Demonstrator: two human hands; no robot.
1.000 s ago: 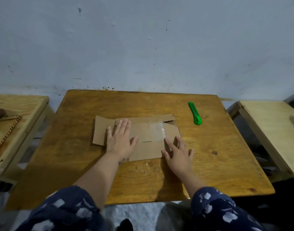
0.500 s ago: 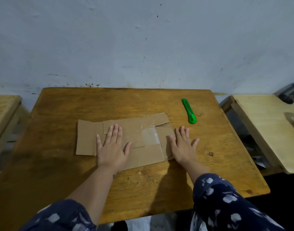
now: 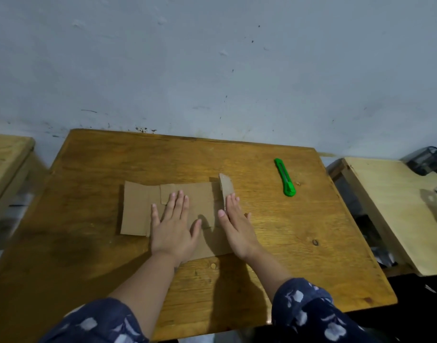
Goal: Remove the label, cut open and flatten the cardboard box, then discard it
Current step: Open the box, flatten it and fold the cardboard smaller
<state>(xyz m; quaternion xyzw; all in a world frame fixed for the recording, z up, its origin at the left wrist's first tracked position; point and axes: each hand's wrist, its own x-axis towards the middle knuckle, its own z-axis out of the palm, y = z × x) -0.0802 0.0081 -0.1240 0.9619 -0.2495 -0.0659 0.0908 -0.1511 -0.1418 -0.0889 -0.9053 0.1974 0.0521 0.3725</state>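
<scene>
The brown cardboard box [image 3: 138,209] lies opened out and flat in the middle of the wooden table [image 3: 299,256]. My left hand [image 3: 174,225] presses palm-down on its centre, fingers spread. My right hand [image 3: 237,226] stands on its edge against the right-hand flap [image 3: 226,185], which is tilted up off the table. A green utility knife [image 3: 285,179] rests on the table to the right of the box, apart from both hands. No label is visible on the cardboard.
A grey wall runs behind the table. A lower wooden table [image 3: 6,159] stands at the left. A pale wooden table [image 3: 390,214] stands at the right with a dark object [image 3: 428,160] at its far corner.
My right hand has moved from lying flat at the box's right edge to standing on its side, and the right flap has lifted and folded inward. My left hand stays pressed on the cardboard.
</scene>
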